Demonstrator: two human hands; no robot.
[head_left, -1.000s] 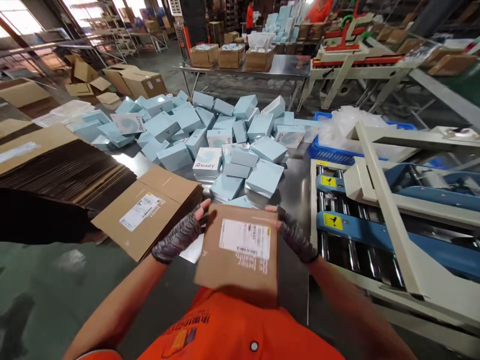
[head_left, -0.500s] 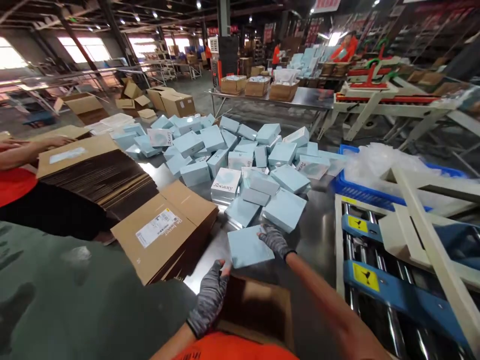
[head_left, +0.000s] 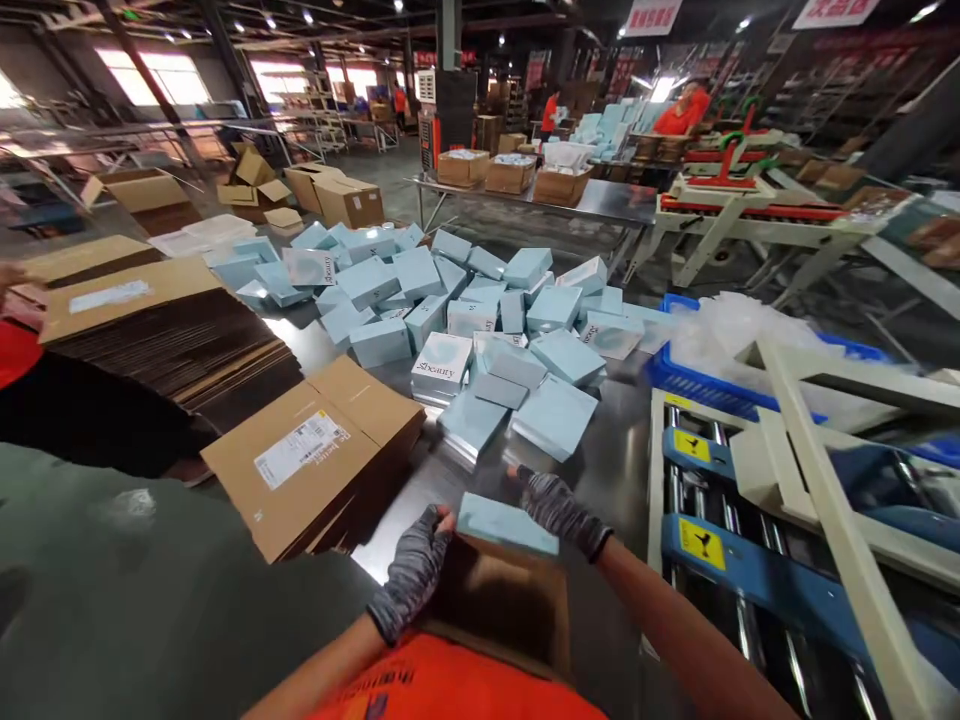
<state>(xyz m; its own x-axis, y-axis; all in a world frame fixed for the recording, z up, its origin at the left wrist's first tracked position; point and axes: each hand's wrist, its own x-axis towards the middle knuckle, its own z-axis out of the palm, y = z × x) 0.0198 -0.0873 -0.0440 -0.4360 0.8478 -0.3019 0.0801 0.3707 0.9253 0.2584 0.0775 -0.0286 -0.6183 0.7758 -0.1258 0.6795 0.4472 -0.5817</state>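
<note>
- A pile of small boxes (head_left: 480, 300) lies on the surface (head_left: 622, 460).
- Flat cartons (head_left: 315, 460) are stacked left of it.
- A roller conveyor (head_left: 757, 560) stands right of the surface.
- A plastic crate (head_left: 697, 385) sits behind the conveyor.

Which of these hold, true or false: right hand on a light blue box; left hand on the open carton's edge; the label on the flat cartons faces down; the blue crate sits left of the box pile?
1. The right hand holds a light blue box. True.
2. The left hand grips the open carton at its edge. True.
3. The label on the flat cartons faces down. False: it faces up.
4. The blue crate sits left of the box pile. False: it sits to the right.
</note>
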